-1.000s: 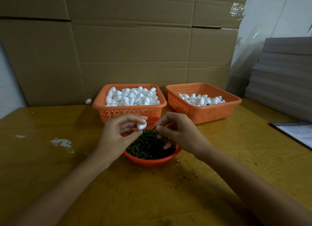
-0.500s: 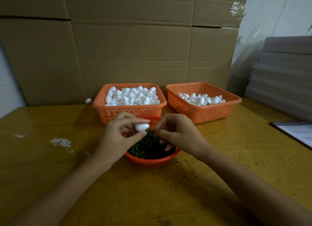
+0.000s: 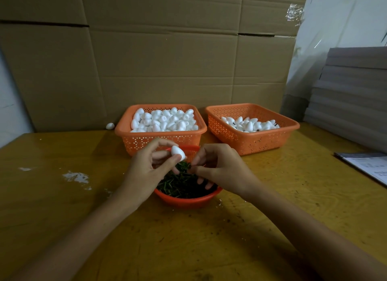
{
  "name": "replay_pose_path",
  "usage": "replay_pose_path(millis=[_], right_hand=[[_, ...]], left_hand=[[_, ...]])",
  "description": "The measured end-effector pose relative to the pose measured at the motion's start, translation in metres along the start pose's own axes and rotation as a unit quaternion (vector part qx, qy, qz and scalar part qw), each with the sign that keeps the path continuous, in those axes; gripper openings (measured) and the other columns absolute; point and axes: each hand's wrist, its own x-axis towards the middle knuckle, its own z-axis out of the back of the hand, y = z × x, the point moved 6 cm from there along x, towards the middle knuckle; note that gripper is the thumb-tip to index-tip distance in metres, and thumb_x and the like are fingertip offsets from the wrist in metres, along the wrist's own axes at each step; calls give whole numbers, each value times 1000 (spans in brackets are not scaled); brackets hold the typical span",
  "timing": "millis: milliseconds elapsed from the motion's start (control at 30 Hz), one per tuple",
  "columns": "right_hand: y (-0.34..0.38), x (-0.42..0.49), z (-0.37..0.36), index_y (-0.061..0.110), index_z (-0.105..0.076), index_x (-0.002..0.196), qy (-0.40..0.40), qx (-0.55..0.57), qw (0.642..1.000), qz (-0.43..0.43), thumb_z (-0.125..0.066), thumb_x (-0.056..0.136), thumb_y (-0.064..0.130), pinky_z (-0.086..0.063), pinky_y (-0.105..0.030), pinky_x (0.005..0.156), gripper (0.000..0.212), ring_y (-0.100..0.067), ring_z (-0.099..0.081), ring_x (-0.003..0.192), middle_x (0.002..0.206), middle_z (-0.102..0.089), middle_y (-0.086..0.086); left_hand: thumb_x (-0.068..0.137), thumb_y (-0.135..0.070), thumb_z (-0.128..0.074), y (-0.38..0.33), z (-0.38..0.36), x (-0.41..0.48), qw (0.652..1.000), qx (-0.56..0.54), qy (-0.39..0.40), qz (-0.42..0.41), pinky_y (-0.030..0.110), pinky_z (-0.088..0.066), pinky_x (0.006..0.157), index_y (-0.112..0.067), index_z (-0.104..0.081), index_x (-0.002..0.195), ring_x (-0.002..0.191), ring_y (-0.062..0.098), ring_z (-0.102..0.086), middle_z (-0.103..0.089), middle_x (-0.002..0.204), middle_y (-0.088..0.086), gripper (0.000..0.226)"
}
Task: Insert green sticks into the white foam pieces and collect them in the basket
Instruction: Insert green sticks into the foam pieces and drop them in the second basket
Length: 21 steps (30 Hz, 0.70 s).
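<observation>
Pinching a white foam piece (image 3: 178,153), the left hand (image 3: 144,172) hovers above the red bowl (image 3: 188,201) of green sticks (image 3: 180,184); the right hand (image 3: 219,168) beside it pinches a barely visible green stick (image 3: 188,168); behind stand a full orange basket (image 3: 184,138) and a part-filled orange basket (image 3: 257,141)

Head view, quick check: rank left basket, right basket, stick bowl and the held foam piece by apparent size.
1. left basket and right basket: look alike, so tied.
2. stick bowl, smaller though nearer the camera.
3. foam piece held by the left hand.
</observation>
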Motion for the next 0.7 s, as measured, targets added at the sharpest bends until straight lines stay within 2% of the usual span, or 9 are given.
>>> replay_pose_path(millis=[100,233,300,400,533,700], right_hand=[[0,1,2,7,-67,95,-19,46,999,10,-74,94,5,-59,-30,53,8,-23,-75,67,91,-77,-7],[-2,1,7,7,-64,100,-51,124,991,25,-72,97,9,-55,-29,47,10,-26,-72,64,99,-78,-7],[-2,1,7,6,-62,102,-57,133,989,35,-71,98,9,-55,-28,46,10,-26,-71,62,99,-78,-7],[-2,1,5,8,-62,102,-50,122,990,49,-71,98,10,-55,-29,46,10,-28,-71,61,98,-78,-6],[-1,1,3,7,-62,102,-36,111,992,53,-72,97,10,-55,-31,47,11,-30,-71,61,97,-79,-6],[1,-1,1,11,-63,101,-26,75,994,71,-73,97,14,-56,-31,49,11,-26,-73,61,96,-79,-3]], left_hand=[[99,-43,-64,4,1,1,1000,-10,-7,6,19,-50,58,-26,-57,113,80,19,-78,-81,101,-4,23],[104,-43,-54,7,3,3,999,-30,-8,5,34,-51,61,-22,-50,111,88,22,-78,-81,103,1,23],[105,-44,-53,8,3,4,999,-39,0,6,36,-50,63,-22,-48,110,92,24,-78,-81,106,3,24],[102,-48,-54,9,3,5,999,-42,8,9,29,-52,64,-25,-49,111,96,24,-78,-81,108,2,25],[101,-41,-57,11,3,5,999,-44,12,9,18,-51,62,-24,-51,113,95,21,-78,-80,107,1,22],[100,-41,-62,10,2,3,999,-38,30,15,20,-54,68,-24,-53,112,98,18,-77,-80,107,0,23]])
